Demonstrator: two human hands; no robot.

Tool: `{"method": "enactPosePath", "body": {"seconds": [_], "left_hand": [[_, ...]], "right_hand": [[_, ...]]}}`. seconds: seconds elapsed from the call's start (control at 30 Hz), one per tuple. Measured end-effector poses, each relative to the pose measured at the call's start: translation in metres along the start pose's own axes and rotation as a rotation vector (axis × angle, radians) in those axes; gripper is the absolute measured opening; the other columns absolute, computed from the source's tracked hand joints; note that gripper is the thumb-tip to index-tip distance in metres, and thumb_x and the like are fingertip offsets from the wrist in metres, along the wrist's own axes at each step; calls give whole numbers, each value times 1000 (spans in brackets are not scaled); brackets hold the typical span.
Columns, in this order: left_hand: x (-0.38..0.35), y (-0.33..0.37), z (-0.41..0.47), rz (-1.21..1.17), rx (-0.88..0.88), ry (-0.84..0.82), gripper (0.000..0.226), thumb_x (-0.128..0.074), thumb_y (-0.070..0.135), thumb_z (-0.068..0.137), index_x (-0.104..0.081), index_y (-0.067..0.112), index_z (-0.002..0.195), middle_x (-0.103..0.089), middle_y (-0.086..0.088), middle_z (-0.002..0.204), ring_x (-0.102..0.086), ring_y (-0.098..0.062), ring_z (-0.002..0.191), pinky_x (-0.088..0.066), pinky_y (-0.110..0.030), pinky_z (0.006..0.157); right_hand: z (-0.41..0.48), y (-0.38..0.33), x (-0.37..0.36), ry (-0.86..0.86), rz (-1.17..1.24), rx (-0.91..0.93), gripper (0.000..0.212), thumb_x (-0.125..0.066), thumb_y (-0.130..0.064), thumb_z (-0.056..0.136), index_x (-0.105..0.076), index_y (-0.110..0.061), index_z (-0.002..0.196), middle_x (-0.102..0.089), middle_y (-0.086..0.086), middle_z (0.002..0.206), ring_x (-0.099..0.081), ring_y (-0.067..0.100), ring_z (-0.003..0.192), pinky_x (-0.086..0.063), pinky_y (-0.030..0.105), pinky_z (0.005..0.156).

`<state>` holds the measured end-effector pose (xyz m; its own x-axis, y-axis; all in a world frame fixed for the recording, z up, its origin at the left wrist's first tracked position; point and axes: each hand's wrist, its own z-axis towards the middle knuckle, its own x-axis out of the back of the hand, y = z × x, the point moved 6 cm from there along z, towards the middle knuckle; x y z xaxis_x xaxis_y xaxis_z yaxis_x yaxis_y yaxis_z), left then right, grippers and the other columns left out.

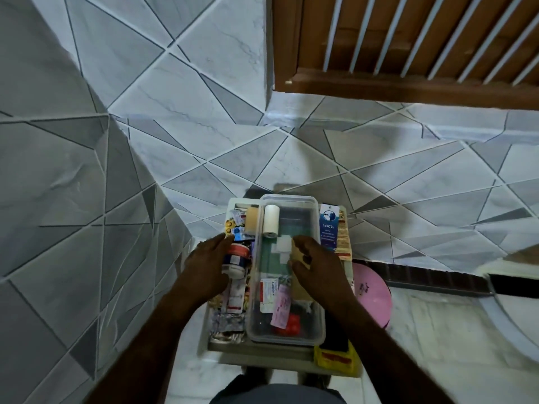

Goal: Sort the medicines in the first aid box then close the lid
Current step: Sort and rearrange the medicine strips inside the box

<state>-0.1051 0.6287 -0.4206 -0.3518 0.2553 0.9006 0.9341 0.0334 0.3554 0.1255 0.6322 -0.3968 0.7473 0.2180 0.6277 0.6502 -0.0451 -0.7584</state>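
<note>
A white first aid box [264, 352] stands open below me with a clear plastic tray [287, 338] set in its middle. A white bandage roll [271, 220], gauze pads and small packets lie in the tray. My left hand [208, 265] rests on the left compartment beside a white medicine bottle [236, 259], fingers apart. Over the tray, my right hand [316, 265] pinches a small tan packet [298, 252]. A blue medicine carton [329, 224] and orange sachets [344, 243] lie in the right compartment. No lid is visible.
Blister strips and foil packs [227, 323] fill the left compartment. A yellow packet [335, 360] sits at the box's near right corner. A pink round stool [372, 293] stands to the right. Tiled walls rise ahead and left; a wooden louvred cabinet [408, 39] hangs above right.
</note>
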Motion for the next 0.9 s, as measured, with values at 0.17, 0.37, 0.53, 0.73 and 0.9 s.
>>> {"method": "enactPosePath", "body": {"seconds": [0.17, 0.37, 0.53, 0.73, 0.9], "left_hand": [[-3, -4, 11, 67, -69, -53, 91, -77, 28, 76, -26, 20, 151, -31, -6, 157, -32, -26, 142, -25, -47, 117], [-2, -5, 16, 63, -104, -58, 83, -73, 37, 77, -32, 24, 147, -44, -4, 149, -44, -25, 134, -33, -48, 111], [2, -1, 14, 16, -115, -85, 72, -74, 29, 78, -42, 21, 142, -55, -6, 138, -52, -26, 124, -38, -41, 107], [13, 2, 13, -56, -77, -110, 73, -78, 29, 74, -45, 20, 139, -55, -5, 135, -54, -23, 119, -42, -44, 105], [40, 16, 15, -124, -109, -39, 73, -80, 25, 75, -45, 18, 139, -54, -7, 136, -55, -23, 120, -44, -38, 102]], "right_hand": [[1, -2, -11, 18, 16, -54, 43, -64, -23, 89, -51, -24, 131, -59, 0, 132, -57, 16, 118, -50, 39, 100], [1, 0, -14, 25, -7, -80, 46, -63, -23, 90, -49, -22, 133, -58, 2, 134, -56, 16, 119, -48, 34, 101], [3, -2, -12, 40, -6, -77, 44, -63, -22, 89, -51, -20, 131, -60, 2, 130, -58, 14, 116, -50, 34, 100], [3, -5, -13, 40, -19, -61, 41, -63, -18, 89, -52, -16, 129, -62, 4, 127, -61, 14, 112, -49, 22, 92], [2, -4, -10, 45, 3, -76, 38, -63, -17, 90, -52, -17, 126, -62, 2, 127, -58, 7, 107, -45, 11, 83]]}}
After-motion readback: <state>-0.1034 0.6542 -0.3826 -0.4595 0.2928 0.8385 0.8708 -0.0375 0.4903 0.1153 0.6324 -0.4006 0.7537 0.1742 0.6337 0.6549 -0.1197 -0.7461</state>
